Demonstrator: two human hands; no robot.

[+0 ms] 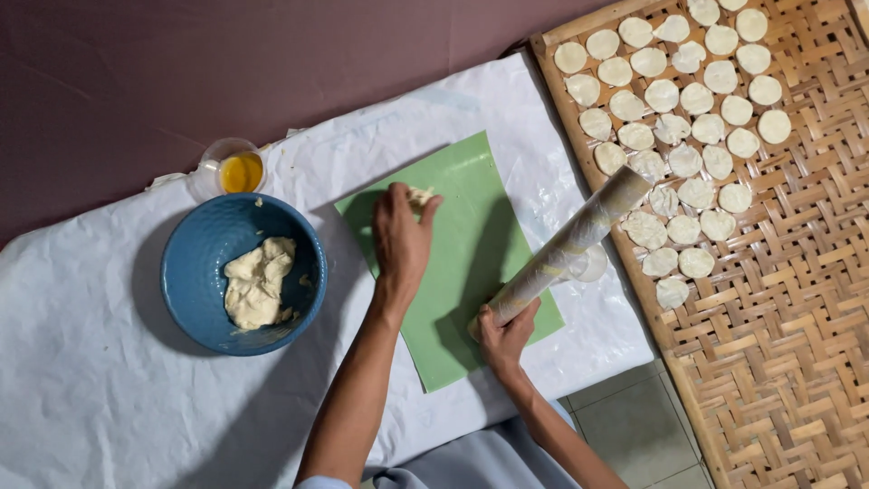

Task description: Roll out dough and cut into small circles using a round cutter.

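- I am watching my left hand (403, 240) resting on the green mat (471, 272), its fingertips pinching a small dough lump (419, 196) at the mat's 11 o'clock corner.
- My right hand (507, 330) is wrapping shut around the low end of the roller (570, 249), a pale tube pointing toward 1 o'clock, its far end hanging over the edge of the woven tray (778, 344).
- Under the roller, at 3 o'clock of the mat, a flat disc (593, 264) is lying on the white sheet (109, 389), half hidden; I cannot tell whether the roller is touching it.
- The risk I am judging first: the roller's raised end is hovering just beside the rows of discs (688, 109) on the tray, so a careless swing could be knocking or smearing them.
- The lump is sitting close to the mat's edge; rolling there could be pushing it onto the sheet, where it may be sticking.
- The mat is lying loose on the thin sheet, so pressure from one side could be sliding or wrinkling both.
- The blue bowl (243, 272) with dough is standing at 9 o'clock of my left hand, and a small cup of yellow liquid (237, 169) is just beside its 12 o'clock rim; an elbow pulling back could be tipping the cup onto the sheet.
- The desk under the sheet is hidden here.
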